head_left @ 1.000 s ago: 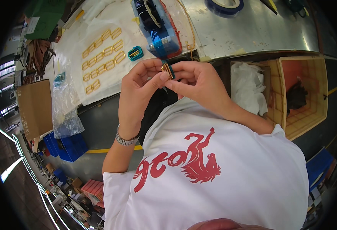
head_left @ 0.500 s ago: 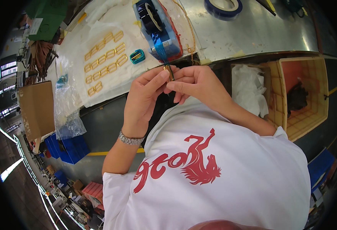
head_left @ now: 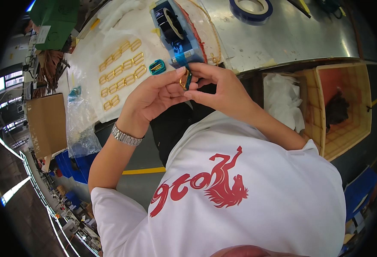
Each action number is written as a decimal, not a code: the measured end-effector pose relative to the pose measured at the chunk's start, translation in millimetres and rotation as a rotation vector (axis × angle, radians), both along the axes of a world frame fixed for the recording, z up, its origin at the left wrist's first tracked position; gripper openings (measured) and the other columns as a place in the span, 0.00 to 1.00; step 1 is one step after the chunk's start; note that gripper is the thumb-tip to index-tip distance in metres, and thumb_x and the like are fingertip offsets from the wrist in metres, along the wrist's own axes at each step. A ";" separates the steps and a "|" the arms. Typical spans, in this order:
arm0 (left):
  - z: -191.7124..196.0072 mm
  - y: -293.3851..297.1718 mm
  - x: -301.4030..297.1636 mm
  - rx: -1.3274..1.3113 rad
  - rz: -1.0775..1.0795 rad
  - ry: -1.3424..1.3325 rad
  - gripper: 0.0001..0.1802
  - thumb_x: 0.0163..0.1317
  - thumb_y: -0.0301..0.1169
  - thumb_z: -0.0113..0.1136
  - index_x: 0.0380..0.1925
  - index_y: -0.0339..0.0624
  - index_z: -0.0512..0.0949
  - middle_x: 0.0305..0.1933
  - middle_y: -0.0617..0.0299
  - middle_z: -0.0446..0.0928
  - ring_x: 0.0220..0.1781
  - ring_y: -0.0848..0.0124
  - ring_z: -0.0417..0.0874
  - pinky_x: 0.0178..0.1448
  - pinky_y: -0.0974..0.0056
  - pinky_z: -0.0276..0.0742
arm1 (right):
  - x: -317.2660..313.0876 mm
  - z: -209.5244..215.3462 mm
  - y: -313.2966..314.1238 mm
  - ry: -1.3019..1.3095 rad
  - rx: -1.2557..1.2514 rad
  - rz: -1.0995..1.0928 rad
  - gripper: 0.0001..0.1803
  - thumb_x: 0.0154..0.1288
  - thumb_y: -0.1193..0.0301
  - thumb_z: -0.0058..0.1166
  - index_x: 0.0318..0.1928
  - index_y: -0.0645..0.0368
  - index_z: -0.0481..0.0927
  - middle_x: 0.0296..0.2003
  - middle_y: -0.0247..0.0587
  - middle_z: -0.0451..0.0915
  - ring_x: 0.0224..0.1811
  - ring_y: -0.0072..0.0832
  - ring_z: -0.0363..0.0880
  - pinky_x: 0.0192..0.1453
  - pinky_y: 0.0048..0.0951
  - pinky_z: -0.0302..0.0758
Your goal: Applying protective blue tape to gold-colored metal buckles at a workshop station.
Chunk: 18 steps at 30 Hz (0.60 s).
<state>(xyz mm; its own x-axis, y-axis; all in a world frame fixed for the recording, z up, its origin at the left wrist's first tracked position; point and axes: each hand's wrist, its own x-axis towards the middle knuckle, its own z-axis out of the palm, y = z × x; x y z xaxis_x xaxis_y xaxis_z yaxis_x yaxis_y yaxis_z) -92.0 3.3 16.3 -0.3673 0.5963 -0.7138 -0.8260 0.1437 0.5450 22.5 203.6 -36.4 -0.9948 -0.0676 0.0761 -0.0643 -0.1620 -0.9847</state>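
Note:
Between my hands, just below the tape dispenser, is a gold rectangular metal buckle with blue film tape along one side. That tape runs from the dispenser's roll down to the buckle. My left hand pinches the buckle with thumb and forefinger, its other fingers curled beneath. My right hand closes on the taped side from the right, its fingertips partly hidden behind the buckle. Left of the dispenser lies a blue-wrapped bundle with gold metal showing inside.
Several rows of gold buckles lie on the white-covered table. A blue tape roll rests on the metal tabletop. Right of me stand a bin of white material and a yellow crate. A cardboard sheet stands at left.
My left forearm has swung outward to the left, and that hand has turned more palm-up. The buckle has tilted, so its open frame now shows. My right hand stays close to it.

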 end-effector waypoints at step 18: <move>-11.3 -1.5 71.0 -0.335 0.118 1.388 0.09 0.73 0.26 0.70 0.49 0.33 0.87 0.43 0.55 0.90 0.40 0.72 0.92 0.48 0.67 0.87 | -6.5 20.2 -6.7 -0.122 -0.073 -0.083 0.20 0.71 0.70 0.73 0.56 0.71 0.84 0.43 0.41 0.94 0.43 0.18 0.90 0.47 0.22 0.84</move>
